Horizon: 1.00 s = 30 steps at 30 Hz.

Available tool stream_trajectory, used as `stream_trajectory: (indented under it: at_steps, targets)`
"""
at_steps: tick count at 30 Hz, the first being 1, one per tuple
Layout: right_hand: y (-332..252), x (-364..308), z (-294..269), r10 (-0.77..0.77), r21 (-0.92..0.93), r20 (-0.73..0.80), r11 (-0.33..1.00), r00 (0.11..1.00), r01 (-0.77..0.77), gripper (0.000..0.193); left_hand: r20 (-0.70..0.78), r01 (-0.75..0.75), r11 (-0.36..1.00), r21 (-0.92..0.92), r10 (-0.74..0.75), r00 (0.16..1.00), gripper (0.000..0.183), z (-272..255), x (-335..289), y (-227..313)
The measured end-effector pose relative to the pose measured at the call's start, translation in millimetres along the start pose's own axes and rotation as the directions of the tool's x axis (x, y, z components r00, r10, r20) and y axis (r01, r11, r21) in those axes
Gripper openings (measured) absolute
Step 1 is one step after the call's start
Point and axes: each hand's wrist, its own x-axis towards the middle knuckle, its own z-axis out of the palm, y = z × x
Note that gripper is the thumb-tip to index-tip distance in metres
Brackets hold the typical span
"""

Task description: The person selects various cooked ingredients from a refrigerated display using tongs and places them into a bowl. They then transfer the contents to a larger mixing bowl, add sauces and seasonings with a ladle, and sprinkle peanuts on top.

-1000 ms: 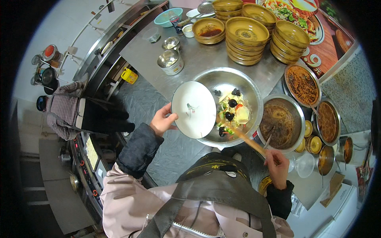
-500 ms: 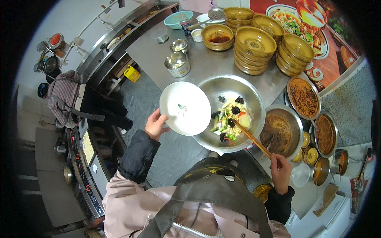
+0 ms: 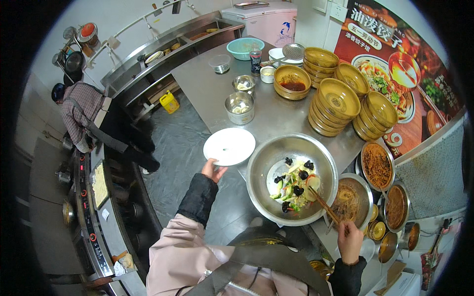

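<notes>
My left hand (image 3: 213, 170) holds a white plate (image 3: 229, 146) by its near rim, level, at the corner of the steel counter (image 3: 207, 86), left of the big steel mixing bowl (image 3: 261, 163). The bowl holds a salad (image 3: 295, 187) of pale vegetables, greens and black fungus. My right hand (image 3: 350, 240) grips wooden chopsticks (image 3: 323, 207) whose tips reach the salad's right side.
Stacks of brown bowls (image 3: 339, 106) stand behind the mixing bowl. Steel pots of sauces and chili (image 3: 377, 166) line the right. Two small steel tubs (image 3: 240, 107) and a teal basin (image 3: 245, 48) sit further back. Another person (image 3: 81, 113) works at a stove on the left.
The plate came down from tilted over the bowl and moved left to lie level at the counter corner. The chopsticks stay in the salad. The view shifted back.
</notes>
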Motion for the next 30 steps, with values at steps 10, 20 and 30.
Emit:
stream_trajectory:
  at_steps: [10, 20, 30]
  targets:
    - [-20.9, -22.6, -29.4, 0.243, 0.099, -0.031, 0.966, 0.97, -0.239, 0.011, 0.116, 0.014, 0.999, 0.05, -0.02, 0.993, 0.048, 15.6, 72.3, -35.1]
    - [2.3, -33.7, 65.8, 0.453, 0.484, -0.061, 0.793, 0.89, -0.371, 0.012, 0.181, -0.061, 0.857, 0.511, -0.038, 0.983, 0.045, 25.0, 88.3, -39.2]
    - [2.7, -51.2, 87.2, 0.231, 0.254, -0.107, 0.947, 0.967, -0.198, 0.013, 0.244, 0.439, 0.754, 0.489, -0.602, 0.76, 0.044, 17.5, -107.7, -139.2]
